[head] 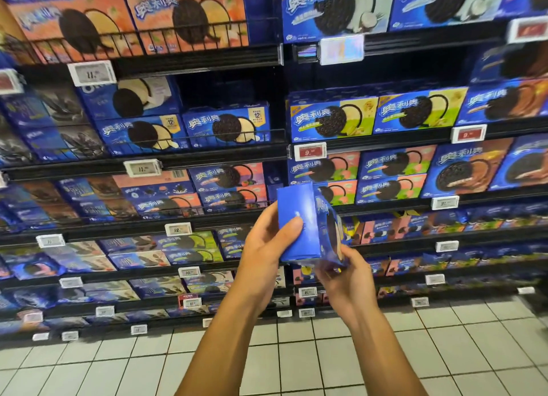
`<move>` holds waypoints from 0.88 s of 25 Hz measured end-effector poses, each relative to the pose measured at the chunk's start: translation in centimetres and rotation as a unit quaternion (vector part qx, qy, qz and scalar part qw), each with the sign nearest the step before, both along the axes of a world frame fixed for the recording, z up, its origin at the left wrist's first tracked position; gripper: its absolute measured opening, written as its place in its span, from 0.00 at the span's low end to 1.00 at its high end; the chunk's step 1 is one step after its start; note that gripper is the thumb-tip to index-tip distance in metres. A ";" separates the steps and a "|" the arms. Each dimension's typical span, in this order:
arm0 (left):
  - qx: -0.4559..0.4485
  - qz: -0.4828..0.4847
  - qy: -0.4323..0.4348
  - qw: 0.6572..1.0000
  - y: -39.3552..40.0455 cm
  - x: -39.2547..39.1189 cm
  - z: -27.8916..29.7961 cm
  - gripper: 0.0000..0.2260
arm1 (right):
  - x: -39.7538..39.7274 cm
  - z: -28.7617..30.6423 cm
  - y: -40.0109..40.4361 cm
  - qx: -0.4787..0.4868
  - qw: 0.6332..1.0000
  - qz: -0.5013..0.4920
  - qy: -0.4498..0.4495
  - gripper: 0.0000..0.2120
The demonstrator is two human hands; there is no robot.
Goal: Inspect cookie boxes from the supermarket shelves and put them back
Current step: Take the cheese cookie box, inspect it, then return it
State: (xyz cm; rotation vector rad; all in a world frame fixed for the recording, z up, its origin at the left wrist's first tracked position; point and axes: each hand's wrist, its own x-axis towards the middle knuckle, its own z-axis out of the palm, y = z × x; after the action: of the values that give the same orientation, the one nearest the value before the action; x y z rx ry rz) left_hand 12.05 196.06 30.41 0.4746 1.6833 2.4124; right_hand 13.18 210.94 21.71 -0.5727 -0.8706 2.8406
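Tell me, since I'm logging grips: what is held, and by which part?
A blue cookie box: left hand grips its plain side panel, right hand its bottom corner.

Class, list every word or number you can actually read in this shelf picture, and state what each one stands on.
"奥利奥": brand on the cookie boxes.
"12": yellow badge on a blue box.
"11.": white price tag.
"12.": white price tag.
"9.": red price tag.
Held box: its plain blue side faces us; nothing readable.
Small print and lower tags: blurred.
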 end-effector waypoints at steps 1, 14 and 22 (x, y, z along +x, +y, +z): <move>-0.013 0.009 0.006 1.000 0.3 0.1 0.1 0.21 | 0.1 -0.3 -0.4 -0.001 1.000 0.003 -0.004 0.08; 0.096 0.073 -0.018 0.992 -2.5 0.5 0.4 0.24 | 0.3 0.6 1.1 0.023 0.996 -0.084 0.035 0.15; 0.066 0.173 -0.058 0.981 -5.0 -0.9 0.0 0.13 | 1.7 3.8 1.0 0.060 0.983 -0.130 0.112 0.15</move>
State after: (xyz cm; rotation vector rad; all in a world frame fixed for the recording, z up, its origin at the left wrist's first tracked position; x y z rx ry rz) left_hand 11.18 191.10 30.39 0.0549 1.6792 2.7443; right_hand 14.92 211.96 25.48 -0.3171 -0.8491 2.5363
